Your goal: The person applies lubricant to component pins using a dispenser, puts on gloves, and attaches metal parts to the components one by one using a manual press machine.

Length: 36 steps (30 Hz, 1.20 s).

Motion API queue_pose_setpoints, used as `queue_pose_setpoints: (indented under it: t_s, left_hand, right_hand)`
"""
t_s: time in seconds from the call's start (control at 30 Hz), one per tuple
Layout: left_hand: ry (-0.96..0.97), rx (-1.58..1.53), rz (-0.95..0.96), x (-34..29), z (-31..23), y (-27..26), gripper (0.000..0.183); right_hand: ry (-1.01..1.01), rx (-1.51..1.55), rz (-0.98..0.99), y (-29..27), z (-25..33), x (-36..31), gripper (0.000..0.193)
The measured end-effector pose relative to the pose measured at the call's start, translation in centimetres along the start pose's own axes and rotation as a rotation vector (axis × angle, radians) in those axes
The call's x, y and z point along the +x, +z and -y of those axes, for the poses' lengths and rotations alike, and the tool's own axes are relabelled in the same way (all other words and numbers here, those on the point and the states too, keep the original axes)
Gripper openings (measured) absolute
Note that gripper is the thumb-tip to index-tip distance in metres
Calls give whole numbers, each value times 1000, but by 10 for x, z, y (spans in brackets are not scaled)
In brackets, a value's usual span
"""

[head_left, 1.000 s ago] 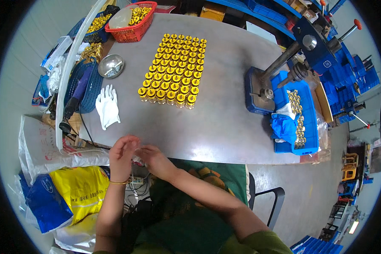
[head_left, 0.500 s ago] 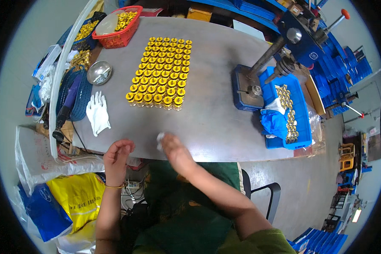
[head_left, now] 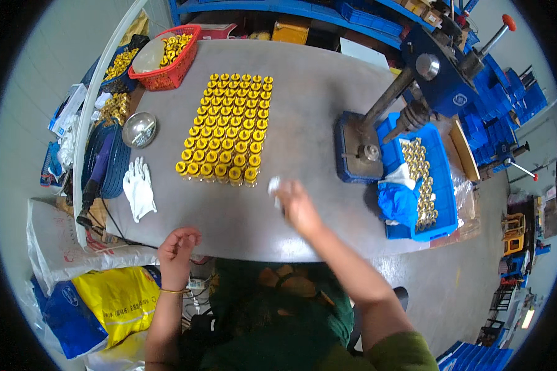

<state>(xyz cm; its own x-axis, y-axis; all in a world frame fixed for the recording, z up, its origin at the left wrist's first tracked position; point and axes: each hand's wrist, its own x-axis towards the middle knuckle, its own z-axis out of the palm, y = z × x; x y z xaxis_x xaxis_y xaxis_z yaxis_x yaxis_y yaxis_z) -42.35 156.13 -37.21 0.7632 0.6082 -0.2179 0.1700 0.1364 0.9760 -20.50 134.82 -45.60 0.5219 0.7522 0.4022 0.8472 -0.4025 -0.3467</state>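
My right hand (head_left: pixel 300 207) is over the front half of the grey table, closed on a small crumpled white piece (head_left: pixel 275 185) that looks like cloth or paper; motion blurs it. At the table's front edge is my left hand (head_left: pixel 177 244), its fingers loosely bent, thumb a little apart, and nothing visible in it. Beyond both hands, yellow-topped small metal parts (head_left: pixel 226 130) stand upright in close, slanting rows. The right hand is just right of the nearest row and apart from it. A white glove (head_left: pixel 140 190) lies flat to the left.
At left are a metal bowl (head_left: pixel 140 130) of small pieces and a red basket (head_left: pixel 170 73) of yellow parts. A blue hand press (head_left: pixel 360 154) stands at right, beside a blue bin (head_left: pixel 440 210) holding metal parts and a blue-and-white glove (head_left: pixel 397 199). A cable hangs over the left edge.
My right hand has moved rightward and farther forward over the table with the white piece. My left hand stays bent near the front edge. The whole view has shifted slightly.
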Motion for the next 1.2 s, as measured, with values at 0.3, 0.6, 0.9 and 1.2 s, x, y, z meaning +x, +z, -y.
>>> queue_pose_setpoints:
  t_s: [0.3,0.6,0.9,1.2]
  left_hand:
    - [11,0,70,31,18,10,11]
    - [40,38,38,44,1,16,9]
    - [140,125,277,52,-11,57,10]
    - [201,165,336,12,-12,58,11]
  right_hand:
    - [260,-312,-83,-4,-104,74,19]
    - [476,-423,112,38,-194,187,22]
    - [468,-794,305,-24,-89,91,44]
    - [592,-628,253,-50,-10,-50,41]
